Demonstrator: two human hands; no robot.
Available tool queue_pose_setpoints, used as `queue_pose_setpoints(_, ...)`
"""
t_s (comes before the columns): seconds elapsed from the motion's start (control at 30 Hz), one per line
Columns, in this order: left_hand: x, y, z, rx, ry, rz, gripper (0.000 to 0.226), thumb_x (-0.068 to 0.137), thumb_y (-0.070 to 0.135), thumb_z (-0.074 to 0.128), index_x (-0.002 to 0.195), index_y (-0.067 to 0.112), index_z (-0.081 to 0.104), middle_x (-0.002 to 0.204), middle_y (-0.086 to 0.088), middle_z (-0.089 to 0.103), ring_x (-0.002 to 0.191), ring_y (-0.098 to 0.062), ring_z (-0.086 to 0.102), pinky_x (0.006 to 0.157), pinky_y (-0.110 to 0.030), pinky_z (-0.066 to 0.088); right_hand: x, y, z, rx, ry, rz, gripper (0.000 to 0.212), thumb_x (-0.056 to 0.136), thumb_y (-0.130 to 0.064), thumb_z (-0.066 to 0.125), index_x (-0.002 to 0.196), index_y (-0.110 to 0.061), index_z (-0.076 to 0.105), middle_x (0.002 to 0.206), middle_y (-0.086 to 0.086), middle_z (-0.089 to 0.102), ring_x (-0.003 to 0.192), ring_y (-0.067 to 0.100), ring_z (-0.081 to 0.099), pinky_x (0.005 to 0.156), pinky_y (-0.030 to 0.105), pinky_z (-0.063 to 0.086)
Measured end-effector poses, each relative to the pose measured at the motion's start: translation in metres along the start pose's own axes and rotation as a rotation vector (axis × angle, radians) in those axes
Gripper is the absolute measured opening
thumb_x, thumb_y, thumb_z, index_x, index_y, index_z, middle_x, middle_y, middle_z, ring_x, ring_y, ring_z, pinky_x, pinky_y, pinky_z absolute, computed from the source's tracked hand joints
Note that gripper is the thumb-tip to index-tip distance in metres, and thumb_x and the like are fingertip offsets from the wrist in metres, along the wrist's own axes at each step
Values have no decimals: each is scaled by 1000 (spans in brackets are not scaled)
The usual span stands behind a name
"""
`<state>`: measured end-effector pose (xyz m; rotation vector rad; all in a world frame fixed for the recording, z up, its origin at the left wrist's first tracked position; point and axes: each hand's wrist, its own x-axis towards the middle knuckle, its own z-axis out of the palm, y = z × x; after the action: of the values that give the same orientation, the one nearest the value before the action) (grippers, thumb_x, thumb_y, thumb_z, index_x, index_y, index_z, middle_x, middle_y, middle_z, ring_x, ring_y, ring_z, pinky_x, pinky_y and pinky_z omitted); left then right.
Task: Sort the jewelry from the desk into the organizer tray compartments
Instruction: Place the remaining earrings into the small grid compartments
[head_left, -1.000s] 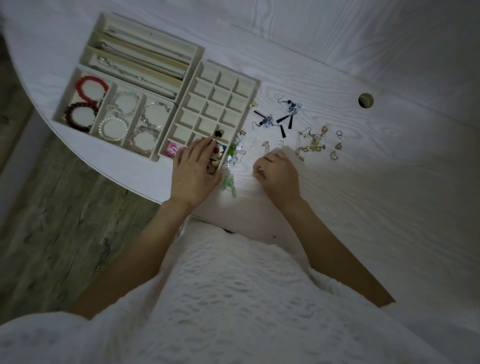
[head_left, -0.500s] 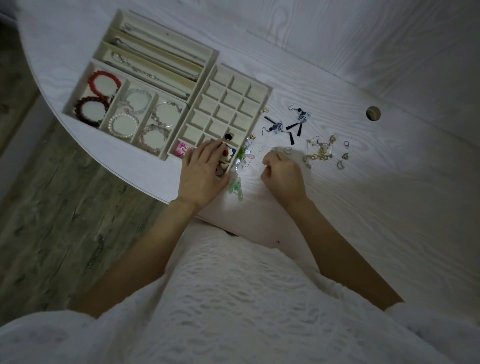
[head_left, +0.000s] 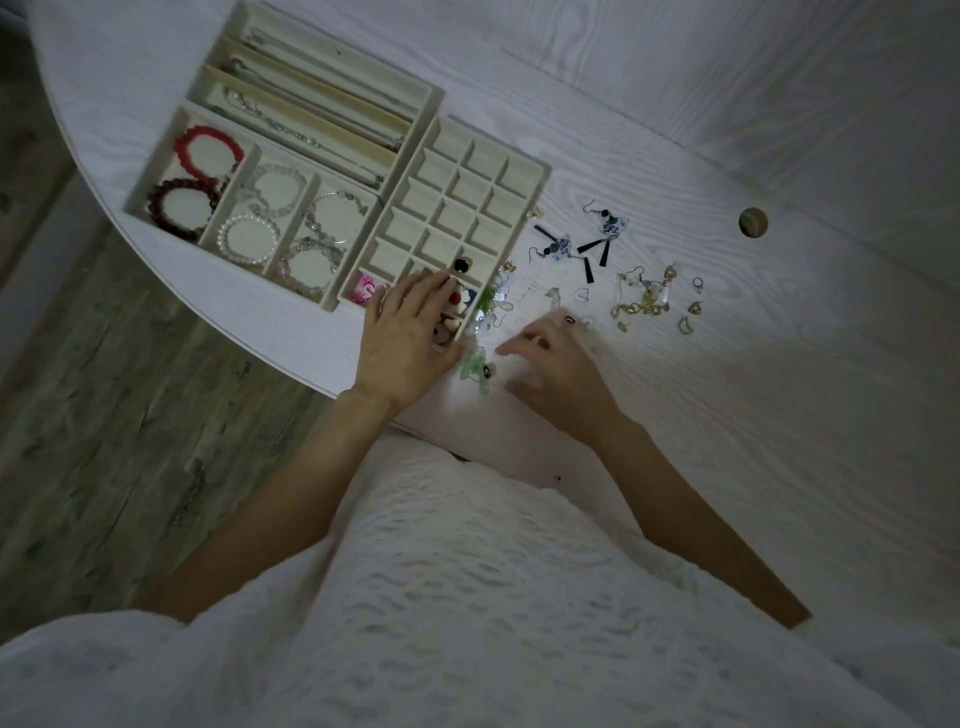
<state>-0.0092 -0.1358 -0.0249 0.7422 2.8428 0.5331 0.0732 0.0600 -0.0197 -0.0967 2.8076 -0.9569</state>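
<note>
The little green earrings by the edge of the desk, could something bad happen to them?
Maybe. The green earrings lie close to the desk's front edge, between the left hand and the right hand, so a wrist could sweep them off. The loose gold earrings are piled together and might tangle when lifted. The left hand rests on the grid tray and could nudge it.

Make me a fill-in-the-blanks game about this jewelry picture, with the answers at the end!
1. The bright red bracelet lies in the same compartment as a dark ____ one.
2. The left hand rests on the near end of the ____ tray with many small squares.
3. The blue-and-white earrings with black strips lie on the ____, not in a tray.
4. The necklaces lie in ____, narrow compartments.

Answers: red; earring; desk; long
</note>
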Motion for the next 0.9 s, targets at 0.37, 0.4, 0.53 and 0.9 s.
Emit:
queue_pose_setpoints(0.37, 4, -3, -4, 17, -29, 25, 69, 82, 58, 41, 133, 14, 53, 139, -3, 50, 131, -25, 41, 108, -51, 30, 10, -11, 21, 39, 44, 24, 12, 73, -2, 74, 80, -7, 65, 83, 9, 61, 65, 23, 57, 59, 29, 48)
queue_pose_setpoints(0.4, 4, -3, -4, 10, -25, 26, 69, 82, 57, 41, 133, 13, 54, 139, -3, 51, 130, -26, 42, 107, -51, 31, 10, -11, 20, 36, 56, 42, 10, 75, -2, 71, 81, -7, 64, 82, 8, 61, 65, 23, 56, 59, 29, 47)
queue_pose_setpoints(0.53, 3, -1, -5, -5, -27, 25, 70, 80, 56, 41, 133, 12, 54, 139, -4, 51, 130, -27, 42, 107, -52, 31, 8, -11, 16, 116, 138, 171, 9, 79, 0, 59, 81, -8, 57, 73, 5, 55, 62, 19, 49, 57, 32, 43)
queue_pose_setpoints(0.9, 13, -8, -11, 14, -27, 58, 59, 81, 54, 49, 122, 14, 62, 129, -2, 57, 124, -27, 46, 104, -54, 32, 60, -21, -24, 307, 324, 316, 13, 87, -3, 62, 99, -3, 66, 90, 2, 66, 81, 8, 59, 75, 10, 47)
